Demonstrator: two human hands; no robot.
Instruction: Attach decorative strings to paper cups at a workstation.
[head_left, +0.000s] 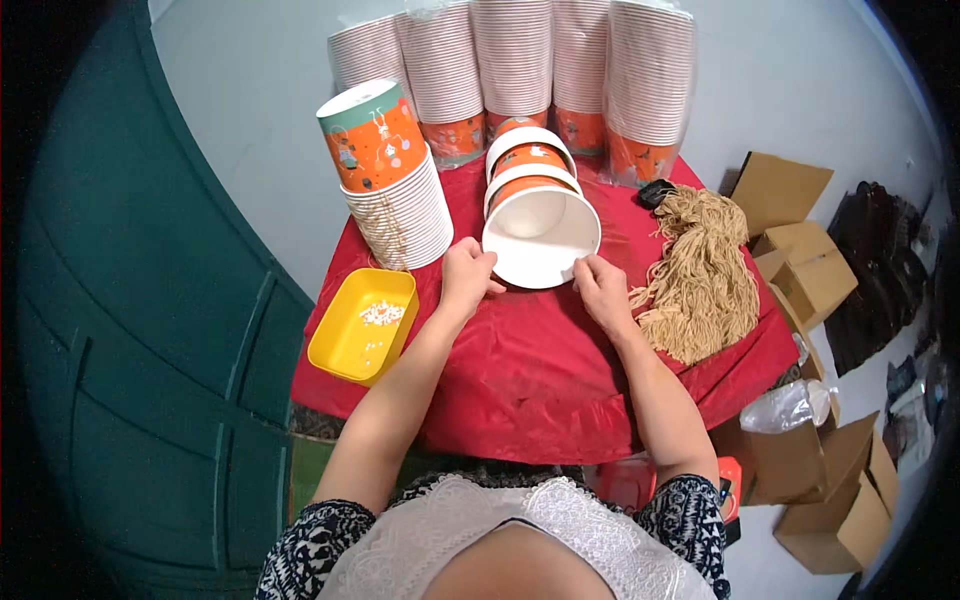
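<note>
A white-lined paper bucket (pixel 530 270) with an orange printed outside lies on its side, its mouth facing me. Behind it more orange buckets (pixel 533 155) with white rims lie in a row on their sides. At the lower left of the mouth, my left hand (pixel 468 278) has its fingers closed on the rim. My right hand (pixel 603 292) pinches the same rim at the lower right. A yellow box (pixel 345 362) holding small white pieces (pixel 381 314) stands near my left forearm. To the right of my right hand lies a bundle of beige cords (pixel 697 280).
A bucket stack (pixel 405 215) with beige cords hanging down it stands at the left. Tall plastic-wrapped bucket stacks (pixel 650 90) line the back of the red-covered table (pixel 540 390). A small black item (pixel 655 193) touches the cord bundle. Cardboard boxes (pixel 840 510) sit right of the table.
</note>
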